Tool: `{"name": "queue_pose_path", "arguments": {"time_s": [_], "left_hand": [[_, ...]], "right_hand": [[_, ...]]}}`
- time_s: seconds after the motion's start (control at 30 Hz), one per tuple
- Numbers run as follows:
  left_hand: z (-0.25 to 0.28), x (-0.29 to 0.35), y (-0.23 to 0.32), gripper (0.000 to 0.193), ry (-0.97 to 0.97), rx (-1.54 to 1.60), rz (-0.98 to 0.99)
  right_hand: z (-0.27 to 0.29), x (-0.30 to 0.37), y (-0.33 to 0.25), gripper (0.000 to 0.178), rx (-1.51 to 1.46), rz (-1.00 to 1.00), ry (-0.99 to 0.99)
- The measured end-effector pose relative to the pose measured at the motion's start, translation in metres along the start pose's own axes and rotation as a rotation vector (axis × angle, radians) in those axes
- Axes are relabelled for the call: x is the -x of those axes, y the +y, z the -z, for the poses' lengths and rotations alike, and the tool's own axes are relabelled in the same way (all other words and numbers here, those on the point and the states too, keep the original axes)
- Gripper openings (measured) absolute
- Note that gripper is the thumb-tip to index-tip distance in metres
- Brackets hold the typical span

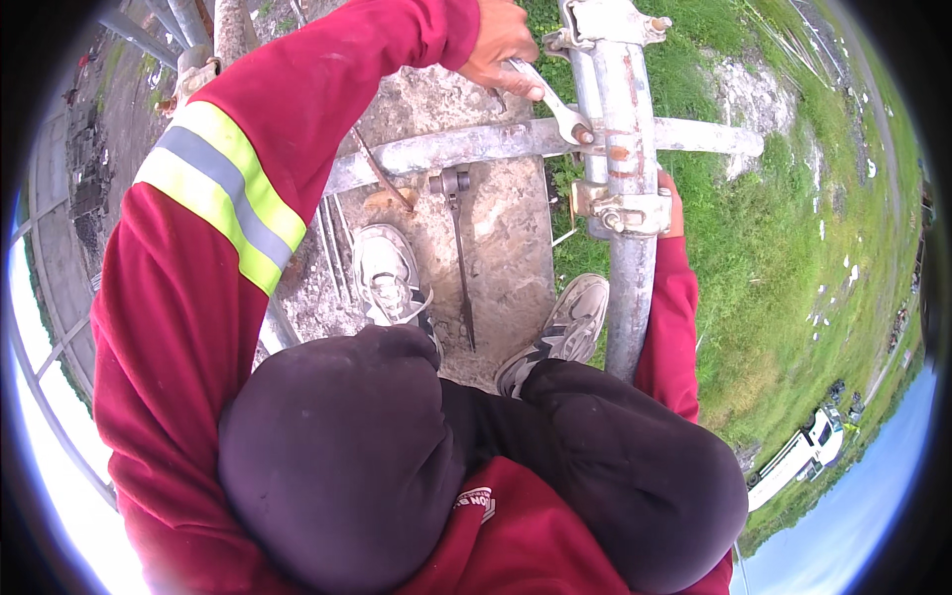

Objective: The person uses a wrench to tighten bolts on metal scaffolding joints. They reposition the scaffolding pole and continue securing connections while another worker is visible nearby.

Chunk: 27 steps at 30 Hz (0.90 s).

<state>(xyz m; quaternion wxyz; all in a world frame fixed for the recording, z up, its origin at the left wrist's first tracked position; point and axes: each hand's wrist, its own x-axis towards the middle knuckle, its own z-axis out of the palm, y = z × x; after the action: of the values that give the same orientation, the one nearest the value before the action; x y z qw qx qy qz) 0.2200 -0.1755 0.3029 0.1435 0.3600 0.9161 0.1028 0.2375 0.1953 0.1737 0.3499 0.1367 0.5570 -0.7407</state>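
Observation:
My left hand (504, 52) is closed around a combination wrench (551, 97). The wrench's lower end reaches a rusty bolt (583, 133) beside the upright scaffold pipe (629, 119), where a horizontal pipe (446, 149) crosses behind it. On the far side of the upright, my right hand (674, 206) shows only as a sliver next to a scaffold clamp (635, 213); its fingers are hidden by the pipe. Another clamp (615, 22) grips the upright near the top.
A ratchet wrench (459, 238) with a long tapered handle lies on the concrete ledge (511, 248) between my shoes (389, 270). Thin metal rods (333, 248) lie at the left. Beyond the ledge's right edge, grass (754, 297) lies below, with a white truck (798, 461) farther off.

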Motion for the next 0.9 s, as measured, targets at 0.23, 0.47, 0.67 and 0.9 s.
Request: {"name": "queue_pose_path", "arguments": {"time_s": [0.23,0.47,0.67,0.9], "left_hand": [[0.019,-0.024,-0.008,0.051,0.2,-0.164,-0.233],[0.002,0.011,0.01,0.044,0.134,-0.05,0.077],[0.015,-0.011,0.004,0.035,0.295,-0.227,-0.014],[0.009,0.012,0.0,0.032,0.683,-0.364,0.263]], "right_hand": [[-0.012,0.021,-0.032,0.031,0.077,0.057,-0.039],[-0.039,0.079,-0.077,0.029,0.193,0.647,0.405],[-0.117,0.091,-0.114,0.031,0.838,0.778,-0.17],[-0.196,0.053,-0.1,0.047,1.265,0.756,-0.366]]}}
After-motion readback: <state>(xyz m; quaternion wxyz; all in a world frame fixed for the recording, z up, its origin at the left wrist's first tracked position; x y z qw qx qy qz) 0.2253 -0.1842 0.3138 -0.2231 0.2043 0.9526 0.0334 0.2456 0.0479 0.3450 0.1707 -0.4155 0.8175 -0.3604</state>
